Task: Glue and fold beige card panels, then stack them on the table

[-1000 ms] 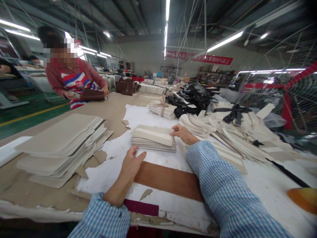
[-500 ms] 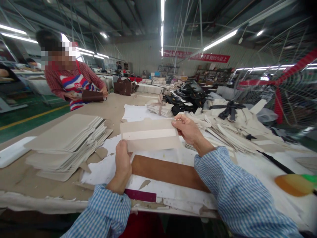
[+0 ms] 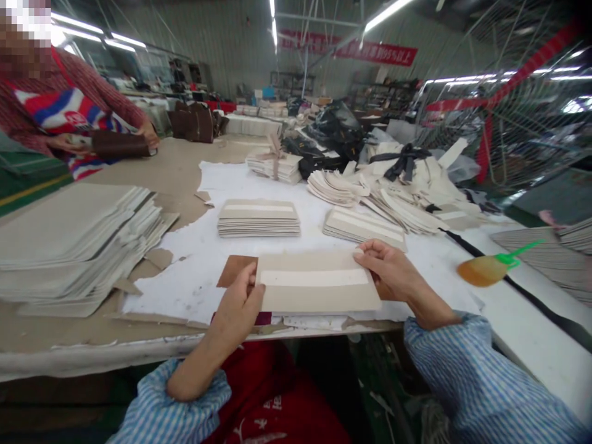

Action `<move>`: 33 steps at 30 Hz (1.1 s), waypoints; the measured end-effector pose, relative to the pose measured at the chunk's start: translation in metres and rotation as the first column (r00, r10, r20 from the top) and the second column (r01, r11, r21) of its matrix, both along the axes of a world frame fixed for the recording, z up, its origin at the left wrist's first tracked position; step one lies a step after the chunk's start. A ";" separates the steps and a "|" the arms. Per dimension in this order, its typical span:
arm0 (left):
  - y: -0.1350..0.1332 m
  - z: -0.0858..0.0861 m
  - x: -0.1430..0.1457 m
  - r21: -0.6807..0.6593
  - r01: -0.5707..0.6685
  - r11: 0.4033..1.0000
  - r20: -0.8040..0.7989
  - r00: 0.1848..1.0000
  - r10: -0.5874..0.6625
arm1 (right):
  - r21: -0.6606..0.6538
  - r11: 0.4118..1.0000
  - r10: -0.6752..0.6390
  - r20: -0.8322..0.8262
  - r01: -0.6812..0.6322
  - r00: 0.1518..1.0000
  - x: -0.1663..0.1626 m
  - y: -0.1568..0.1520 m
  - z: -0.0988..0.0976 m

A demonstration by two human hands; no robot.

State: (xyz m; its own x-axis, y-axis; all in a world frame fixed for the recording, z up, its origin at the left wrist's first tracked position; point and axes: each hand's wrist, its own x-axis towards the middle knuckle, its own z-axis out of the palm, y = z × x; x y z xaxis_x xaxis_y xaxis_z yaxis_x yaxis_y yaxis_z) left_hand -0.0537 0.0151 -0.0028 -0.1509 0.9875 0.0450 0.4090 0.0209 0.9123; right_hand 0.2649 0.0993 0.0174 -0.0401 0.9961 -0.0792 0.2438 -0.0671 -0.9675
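Between my hands is a beige rectangular panel [image 3: 319, 300] with a white strip running along its length. My left hand [image 3: 239, 301] pinches its left edge, and my right hand [image 3: 393, 271] grips the upper right corner. Under the panel lies a brown leather-like strip [image 3: 234, 271], mostly covered, its left end showing. A bit of dark purple material [image 3: 263, 318] peeks out below the panel's lower left. Beyond it, a neat stack of similar panels [image 3: 259, 221] sits on the white sheet, and a second stack [image 3: 363, 226] lies to its right.
At the left rises a tall pile of beige sheets [image 3: 60, 228]. An amber bottle with a green nozzle [image 3: 483, 270] lies at the right beside a black strap [image 3: 546, 308]. Fabric scraps and black bundles [image 3: 333, 132] crowd the back. A co-worker [image 3: 78, 111] stands far left; a large fan [image 3: 490, 105] is at the right.
The panel has come down and nearer to me, now over the brown strip, with both hands still on it. My view has tilted down and shifted right, revealing the two panel stacks.
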 end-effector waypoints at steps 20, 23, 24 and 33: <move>-0.003 -0.011 0.000 0.110 0.053 0.992 -0.682 0.731 0.037 | 0.178 0.984 -0.139 0.696 0.019 0.704 0.003 -0.010 -0.041; -0.009 -0.010 0.008 0.312 0.180 0.933 -0.731 0.673 0.114 | 0.176 0.984 -0.143 0.728 0.019 0.671 0.005 -0.014 -0.038; -0.011 -0.010 0.014 0.370 0.239 0.898 -0.729 0.674 0.121 | 0.189 0.981 -0.161 0.719 0.033 0.676 0.009 -0.017 -0.038; -0.016 -0.030 0.066 0.326 0.596 0.734 -0.840 0.539 -0.064 | 0.336 0.648 -0.750 0.120 0.684 0.651 0.137 -0.046 -0.051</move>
